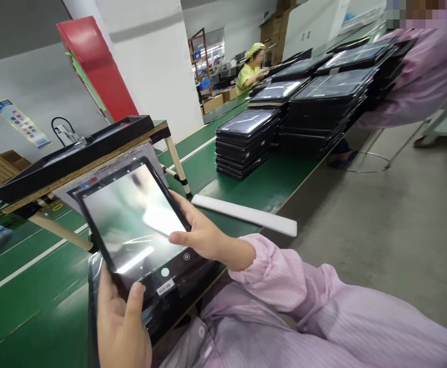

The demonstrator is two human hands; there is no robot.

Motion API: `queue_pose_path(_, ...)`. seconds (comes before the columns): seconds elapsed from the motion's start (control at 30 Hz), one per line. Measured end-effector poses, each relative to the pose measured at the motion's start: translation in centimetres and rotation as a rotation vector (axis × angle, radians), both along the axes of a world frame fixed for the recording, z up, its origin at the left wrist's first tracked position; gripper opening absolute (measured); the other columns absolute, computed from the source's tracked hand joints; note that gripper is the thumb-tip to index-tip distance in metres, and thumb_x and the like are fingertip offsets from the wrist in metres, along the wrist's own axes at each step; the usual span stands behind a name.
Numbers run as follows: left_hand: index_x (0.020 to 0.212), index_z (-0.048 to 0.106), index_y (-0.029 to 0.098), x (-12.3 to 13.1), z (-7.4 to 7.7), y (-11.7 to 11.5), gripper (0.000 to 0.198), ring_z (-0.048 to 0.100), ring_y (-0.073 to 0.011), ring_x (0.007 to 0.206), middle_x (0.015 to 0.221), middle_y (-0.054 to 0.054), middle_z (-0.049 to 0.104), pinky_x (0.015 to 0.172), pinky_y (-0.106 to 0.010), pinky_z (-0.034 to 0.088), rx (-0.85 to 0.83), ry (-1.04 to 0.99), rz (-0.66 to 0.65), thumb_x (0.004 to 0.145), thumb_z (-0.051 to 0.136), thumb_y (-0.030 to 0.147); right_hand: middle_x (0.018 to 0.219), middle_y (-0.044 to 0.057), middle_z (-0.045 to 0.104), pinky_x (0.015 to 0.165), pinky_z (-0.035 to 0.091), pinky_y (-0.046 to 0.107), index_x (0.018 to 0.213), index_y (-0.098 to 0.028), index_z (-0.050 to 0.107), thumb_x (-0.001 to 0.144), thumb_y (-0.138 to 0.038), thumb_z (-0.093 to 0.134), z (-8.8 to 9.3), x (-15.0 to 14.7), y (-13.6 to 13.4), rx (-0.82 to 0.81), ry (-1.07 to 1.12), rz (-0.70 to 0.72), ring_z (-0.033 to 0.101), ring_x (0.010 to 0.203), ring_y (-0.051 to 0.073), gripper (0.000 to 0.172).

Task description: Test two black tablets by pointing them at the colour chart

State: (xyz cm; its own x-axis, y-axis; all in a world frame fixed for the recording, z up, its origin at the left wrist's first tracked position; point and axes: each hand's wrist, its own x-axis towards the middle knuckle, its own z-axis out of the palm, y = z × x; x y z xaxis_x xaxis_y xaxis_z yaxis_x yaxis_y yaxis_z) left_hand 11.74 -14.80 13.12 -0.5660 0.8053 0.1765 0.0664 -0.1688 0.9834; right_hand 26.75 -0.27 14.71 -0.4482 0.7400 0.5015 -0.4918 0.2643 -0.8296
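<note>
Holding tablet, near left over green bench: left hand clamps its near edge, right hand pinches its right edge. Likely rigid, light, glossy-slick, fragile glass; grip bezels only. Tablet stacks far right.

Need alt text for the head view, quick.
Both hands hold a black tablet tilted over a green bench: left hand at its bottom edge, right hand at its right side. Stacks of black trays stand farther along.
</note>
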Motion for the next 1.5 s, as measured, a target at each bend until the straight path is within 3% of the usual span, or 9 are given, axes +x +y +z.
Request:
queue_pose_path(0.1,0.158,0.025,0.036,0.1,0.0,-0.9,0.088,0.031,-0.0307,0.152,0.167,-0.005,0.03,0.125,-0.046,0.026,0.019,0.2,0.274,0.085,0.074,0.044,0.155,0.007,0.048,0.123,0.033,0.04,0.153,-0.026,0.041,0.081,-0.072,0.066,-1.0,-2.5,-0.8,-0.068,0.095,0.104,0.042,0.146,0.025,0.09)
queue_pose_path(0.27,0.159,0.012,0.021,0.3,-2.2,-1.6,0.112,0.025,-0.0334,0.154,0.166,-0.019,0.02,0.126,-0.046,0.02,-0.023,0.52,0.381,0.075,0.082,0.045,0.123,0.007,0.072,0.106,0.053,0.046,0.125,-0.025,0.068,0.079,-0.086,0.054,-2.6,-4.3,-1.0,-0.343,0.01,0.179,0.062,0.126,0.029,0.078)
queue_pose_path(0.4,0.158,0.003,0.017,0.3,-2.9,-2.0,0.116,0.024,-0.0333,0.154,0.164,-0.024,0.019,0.126,-0.048,0.02,-0.106,0.608,0.408,0.077,0.081,0.044,0.109,0.009,0.075,0.096,0.059,0.045,0.109,-0.022,0.073,0.072,-0.091,0.053,-3.1,-4.5,-0.6,-0.355,-0.121,0.16,0.065,0.121,0.032,0.081)
queue_pose_path(0.53,0.158,0.007,0.017,0.7,-2.6,-2.1,0.119,0.021,-0.0352,0.155,0.165,-0.024,0.016,0.126,-0.049,0.019,-0.114,0.615,0.461,0.072,0.084,0.043,0.113,0.008,0.075,0.098,0.057,0.043,0.116,-0.022,0.07,0.074,-0.091,0.05,-3.4,-4.7,-0.6,-0.317,-0.15,0.039,0.063,0.125,0.03,0.083)
queue_pose_path(0.73,0.158,0.008,0.017,0.9,-2.8,-2.0,0.118,0.019,-0.036,0.156,0.165,-0.024,0.015,0.127,-0.051,0.019,-0.117,0.648,0.468,0.072,0.084,0.044,0.114,0.008,0.074,0.1,0.056,0.045,0.122,-0.023,0.067,0.085,-0.087,0.034,-3.9,-4.7,-0.7,-0.192,-0.21,-0.03,0.059,0.131,0.028,0.081)
queue_pose_path(1.13,0.158,0.001,0.016,0.8,-2.9,-1.8,0.123,0.012,-0.0365,0.157,0.167,-0.025,0.007,0.127,-0.052,0.015,-0.161,0.706,0.453,0.072,0.084,0.046,0.113,0.006,0.073,0.1,0.057,0.046,0.107,-0.023,0.07,0.08,-0.091,0.039,-3.9,-4.8,-0.7,-0.236,-0.179,0.001,0.058,0.131,0.03,0.079)
queue_pose_path(1.3,0.158,0.001,0.016,0.7,-3.0,-1.7,0.124,0.009,-0.0365,0.158,0.167,-0.024,0.006,0.128,-0.053,0.013,-0.157,0.708,0.456,0.071,0.085,0.045,0.1,0.006,0.073,0.1,0.057,0.046,0.087,-0.023,0.066,0.078,-0.091,0.043,-4.3,-4.8,-0.5,-0.243,-0.165,-0.019,0.062,0.124,0.03,0.072)
queue_pose_path(1.5,0.159,-0.002,0.019,0.5,-3.7,-1.6,0.125,0.01,-0.0379,0.157,0.167,-0.024,0.006,0.126,-0.058,0.016,-0.146,0.811,0.487,0.071,0.085,0.04,0.088,0.004,0.071,0.095,0.058,0.043,0.082,-0.023,0.065,0.079,-0.091,0.043,-4.8,-5.1,-0.1,-0.181,-0.083,0.006,0.066,0.113,0.027,0.072)
